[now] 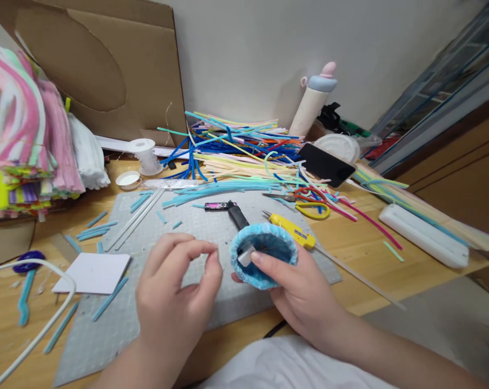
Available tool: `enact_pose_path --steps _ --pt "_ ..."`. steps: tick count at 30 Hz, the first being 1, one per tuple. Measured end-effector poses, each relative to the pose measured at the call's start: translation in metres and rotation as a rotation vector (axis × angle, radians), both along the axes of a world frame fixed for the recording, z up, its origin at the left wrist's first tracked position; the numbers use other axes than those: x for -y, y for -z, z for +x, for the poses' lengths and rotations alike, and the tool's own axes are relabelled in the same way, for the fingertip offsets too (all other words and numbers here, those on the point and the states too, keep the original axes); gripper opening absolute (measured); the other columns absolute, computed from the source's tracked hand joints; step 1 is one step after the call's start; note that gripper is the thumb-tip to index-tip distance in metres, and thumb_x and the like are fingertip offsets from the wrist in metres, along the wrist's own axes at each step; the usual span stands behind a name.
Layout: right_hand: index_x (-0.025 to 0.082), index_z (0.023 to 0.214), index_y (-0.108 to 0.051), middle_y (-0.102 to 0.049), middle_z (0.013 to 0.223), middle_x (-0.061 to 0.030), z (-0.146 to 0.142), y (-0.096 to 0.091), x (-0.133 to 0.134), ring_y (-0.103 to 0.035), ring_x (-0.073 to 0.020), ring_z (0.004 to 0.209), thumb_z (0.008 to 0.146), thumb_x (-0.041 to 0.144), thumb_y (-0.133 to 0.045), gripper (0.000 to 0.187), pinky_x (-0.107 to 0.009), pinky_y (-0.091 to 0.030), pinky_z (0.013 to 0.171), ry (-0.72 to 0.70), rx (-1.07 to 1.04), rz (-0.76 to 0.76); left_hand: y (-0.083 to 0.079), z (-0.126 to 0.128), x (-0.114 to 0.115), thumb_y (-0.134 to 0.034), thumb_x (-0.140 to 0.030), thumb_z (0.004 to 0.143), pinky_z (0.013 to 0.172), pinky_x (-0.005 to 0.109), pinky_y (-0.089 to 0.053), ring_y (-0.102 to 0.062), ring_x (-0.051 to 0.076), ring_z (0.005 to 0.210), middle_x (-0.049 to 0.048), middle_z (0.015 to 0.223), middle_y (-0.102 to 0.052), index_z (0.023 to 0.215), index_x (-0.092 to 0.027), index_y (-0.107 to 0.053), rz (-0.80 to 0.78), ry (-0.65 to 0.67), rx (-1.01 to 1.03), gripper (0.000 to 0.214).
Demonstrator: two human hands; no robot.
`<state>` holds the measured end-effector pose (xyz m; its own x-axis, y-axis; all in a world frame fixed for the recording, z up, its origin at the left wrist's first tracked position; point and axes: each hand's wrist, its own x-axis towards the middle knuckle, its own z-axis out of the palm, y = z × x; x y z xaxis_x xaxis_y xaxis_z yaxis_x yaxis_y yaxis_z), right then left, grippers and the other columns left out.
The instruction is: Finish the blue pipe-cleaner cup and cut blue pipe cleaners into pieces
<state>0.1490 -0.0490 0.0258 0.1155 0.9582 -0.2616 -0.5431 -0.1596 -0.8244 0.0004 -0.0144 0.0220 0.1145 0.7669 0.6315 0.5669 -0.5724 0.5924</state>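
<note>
My right hand grips a small light-blue fuzzy bowl, apparently made of pipe cleaners. Its hollow side is turned towards me, and my thumb presses a small white piece against the inner wall. Just left of the bowl, apart from it, my left hand is closed in a pinch, thumb tip to index finger. Anything between those fingertips is too small to make out. Behind the bowl lie a yellow glue gun, a black bar-shaped piece and scissors.
A grey cutting mat covers the table's middle. Cut blue pipe cleaner pieces and a white card lie left. Behind are heaped pipe cleaners, a phone and a bottle. A white cable curves at left.
</note>
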Motion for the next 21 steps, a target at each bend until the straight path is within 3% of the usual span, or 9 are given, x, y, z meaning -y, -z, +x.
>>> enact_pose_path --steps 3,5,8,10,12,16,21 --pt "0.021 0.084 -0.064 -0.064 0.078 0.0007 -0.001 -0.005 0.001 -0.061 -0.0158 0.072 0.070 0.024 -0.071 0.016 -0.035 -0.055 0.066 -0.079 -0.140 -0.027 0.001 0.000 -0.003 -0.058 -0.017 0.080 0.061 0.026 -0.041 -0.052 0.012 0.066 -0.0027 0.072 -0.055 0.078 -0.023 -0.056 -0.262 -0.083 0.149 0.006" --pt "0.021 0.083 -0.065 -0.065 0.079 0.0001 -0.002 -0.006 0.002 -0.062 -0.0161 0.073 0.070 0.023 -0.072 0.014 -0.034 -0.056 0.066 -0.111 -0.185 -0.046 0.002 0.000 -0.004 -0.055 -0.019 0.082 0.065 0.027 -0.044 -0.056 0.013 0.073 -0.0004 0.087 -0.059 0.093 -0.024 -0.056 -0.373 -0.049 0.262 0.012" --pt "0.021 0.085 -0.066 -0.066 0.082 0.0002 -0.002 -0.003 0.002 -0.062 -0.0150 0.074 0.072 0.021 -0.071 0.014 -0.029 -0.054 0.066 -0.101 -0.217 -0.042 0.002 0.000 -0.001 -0.054 -0.013 0.081 0.082 0.034 -0.046 -0.056 0.017 0.091 0.0038 0.105 -0.055 0.107 -0.025 -0.052 -0.226 0.152 0.279 0.029" --pt "0.021 0.085 -0.066 -0.067 0.082 0.0010 -0.002 0.000 0.001 -0.061 -0.0124 0.073 0.073 0.018 -0.070 0.013 -0.025 -0.052 0.067 -0.062 -0.225 -0.029 0.002 0.001 0.002 -0.057 -0.009 0.078 0.089 0.036 -0.044 -0.054 0.018 0.098 0.0048 0.105 -0.054 0.106 -0.023 -0.053 -0.064 0.292 0.131 0.031" --pt "0.020 0.086 -0.066 -0.067 0.083 0.0010 -0.003 0.002 0.001 -0.060 -0.0109 0.074 0.074 0.016 -0.069 0.013 -0.022 -0.050 0.069 -0.035 -0.226 -0.026 0.003 0.003 0.004 -0.061 -0.008 0.075 0.090 0.033 -0.044 -0.053 0.018 0.101 0.0055 0.107 -0.053 0.107 -0.021 -0.053 0.000 0.357 -0.025 0.035" --pt "0.023 0.097 -0.063 -0.066 0.092 -0.0001 -0.004 0.005 0.001 -0.059 -0.0108 0.081 0.078 0.017 -0.066 0.021 -0.021 -0.048 0.071 -0.059 -0.238 -0.001 0.009 0.007 0.003 -0.059 -0.009 0.076 0.076 0.026 -0.048 -0.055 0.014 0.090 0.0038 0.105 -0.055 0.106 -0.021 -0.052 -0.148 0.241 -0.088 0.033" --pt "0.024 0.111 -0.058 -0.063 0.109 -0.0031 -0.006 0.007 0.001 -0.057 -0.0155 0.097 0.087 0.026 -0.055 0.024 -0.030 -0.046 0.086 -0.125 -0.264 0.054 0.016 0.006 -0.003 -0.060 -0.017 0.078 0.064 0.024 -0.049 -0.058 0.012 0.074 0.0000 0.092 -0.060 0.096 -0.022 -0.054 -0.345 0.118 -0.074 0.019"
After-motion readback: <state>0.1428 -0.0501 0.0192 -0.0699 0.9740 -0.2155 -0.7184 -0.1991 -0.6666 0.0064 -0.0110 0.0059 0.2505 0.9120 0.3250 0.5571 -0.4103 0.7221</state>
